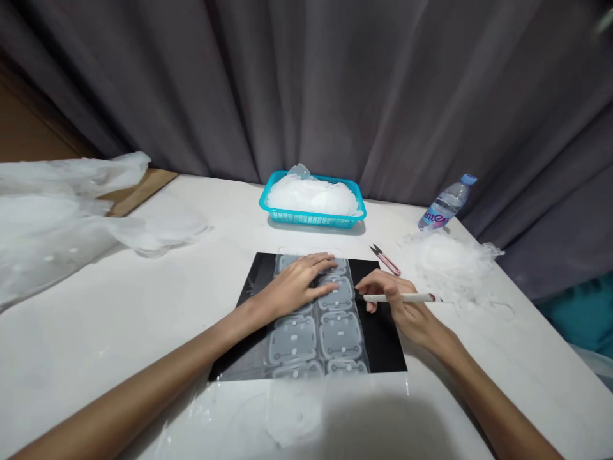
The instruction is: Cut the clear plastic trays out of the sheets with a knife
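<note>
Sheet point(330, 324) partly hidden beneath flat left hand point(301, 284), right grip point(408, 315) around white pen-like tool point(417, 298).

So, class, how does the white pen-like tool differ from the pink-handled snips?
The white pen-like tool is held in the right hand, while the pink-handled snips lie on the white table. The tool is one slim shaft; the snips have two dark blades, spread apart. The tool runs nearly level across the picture; the snips slant. Both are long and narrow.
</note>
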`<state>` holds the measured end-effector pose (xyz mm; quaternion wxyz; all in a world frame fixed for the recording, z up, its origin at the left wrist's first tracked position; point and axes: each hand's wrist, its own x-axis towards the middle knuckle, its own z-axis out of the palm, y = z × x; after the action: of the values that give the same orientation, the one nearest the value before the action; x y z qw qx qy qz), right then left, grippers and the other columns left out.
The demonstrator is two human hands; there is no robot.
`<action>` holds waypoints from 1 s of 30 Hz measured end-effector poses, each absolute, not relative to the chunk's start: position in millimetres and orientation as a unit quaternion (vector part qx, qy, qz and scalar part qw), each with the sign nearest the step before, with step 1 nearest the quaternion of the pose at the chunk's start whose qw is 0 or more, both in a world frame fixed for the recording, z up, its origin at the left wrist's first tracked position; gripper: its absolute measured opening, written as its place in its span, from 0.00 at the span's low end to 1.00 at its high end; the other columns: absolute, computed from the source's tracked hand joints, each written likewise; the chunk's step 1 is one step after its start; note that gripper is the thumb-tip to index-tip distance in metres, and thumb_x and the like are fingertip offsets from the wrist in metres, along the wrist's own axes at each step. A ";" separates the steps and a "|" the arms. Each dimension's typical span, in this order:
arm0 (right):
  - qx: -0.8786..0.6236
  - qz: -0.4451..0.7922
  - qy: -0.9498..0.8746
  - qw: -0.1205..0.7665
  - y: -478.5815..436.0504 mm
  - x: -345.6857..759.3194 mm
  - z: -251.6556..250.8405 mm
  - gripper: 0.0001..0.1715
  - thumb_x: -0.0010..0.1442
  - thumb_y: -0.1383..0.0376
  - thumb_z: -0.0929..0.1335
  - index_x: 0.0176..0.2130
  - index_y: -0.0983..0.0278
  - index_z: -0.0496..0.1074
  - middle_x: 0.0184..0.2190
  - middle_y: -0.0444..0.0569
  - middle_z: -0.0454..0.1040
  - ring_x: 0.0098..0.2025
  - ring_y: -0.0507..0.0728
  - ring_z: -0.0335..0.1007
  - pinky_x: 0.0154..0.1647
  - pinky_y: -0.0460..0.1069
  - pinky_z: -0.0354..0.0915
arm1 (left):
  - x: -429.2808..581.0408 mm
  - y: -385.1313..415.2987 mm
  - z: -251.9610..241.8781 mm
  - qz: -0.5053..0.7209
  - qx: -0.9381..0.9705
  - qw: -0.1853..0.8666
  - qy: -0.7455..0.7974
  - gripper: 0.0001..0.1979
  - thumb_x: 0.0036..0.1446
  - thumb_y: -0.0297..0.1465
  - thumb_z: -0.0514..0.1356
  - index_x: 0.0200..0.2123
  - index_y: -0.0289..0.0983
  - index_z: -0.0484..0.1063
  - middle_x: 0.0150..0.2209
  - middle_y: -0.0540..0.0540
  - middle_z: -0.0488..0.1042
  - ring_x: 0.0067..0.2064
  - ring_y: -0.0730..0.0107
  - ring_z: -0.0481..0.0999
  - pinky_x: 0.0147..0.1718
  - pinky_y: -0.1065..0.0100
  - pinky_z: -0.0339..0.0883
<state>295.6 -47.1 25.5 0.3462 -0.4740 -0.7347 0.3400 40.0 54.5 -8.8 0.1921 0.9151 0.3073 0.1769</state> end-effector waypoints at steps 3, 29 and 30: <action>-0.482 0.353 -0.723 0.346 -36.0 297.0 23.9 0.26 0.76 0.47 0.61 0.40 0.60 0.77 0.35 0.47 0.78 0.37 0.56 0.77 0.43 0.52 0.71 | 37.9 58.0 -14.1 0.172 0.919 0.194 0.298 0.30 0.73 0.51 0.55 0.69 0.42 0.66 0.72 0.40 0.65 0.72 0.51 0.65 0.70 0.50 0.60; -0.407 0.391 -0.788 0.244 22.4 293.2 39.9 0.09 0.67 0.61 0.73 0.36 0.63 0.81 0.41 0.51 0.83 0.42 0.57 0.80 0.46 0.53 0.73 | 29.7 48.1 -0.7 0.121 0.932 0.176 0.293 0.34 0.70 0.53 0.58 0.71 0.41 0.66 0.73 0.45 0.63 0.77 0.50 0.55 0.72 0.49 0.57; -0.401 0.381 -0.796 0.244 23.0 293.3 38.7 0.08 0.66 0.61 0.73 0.36 0.63 0.80 0.41 0.51 0.82 0.42 0.57 0.79 0.46 0.53 0.73 | 29.8 48.0 -0.7 0.120 0.932 0.178 0.293 0.34 0.70 0.53 0.58 0.71 0.41 0.66 0.74 0.44 0.62 0.77 0.50 0.54 0.72 0.49 0.56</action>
<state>293.3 23.0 38.7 0.2444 -0.4015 -0.7960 0.3814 29.8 48.0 -0.7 0.1776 0.9317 0.2933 0.1204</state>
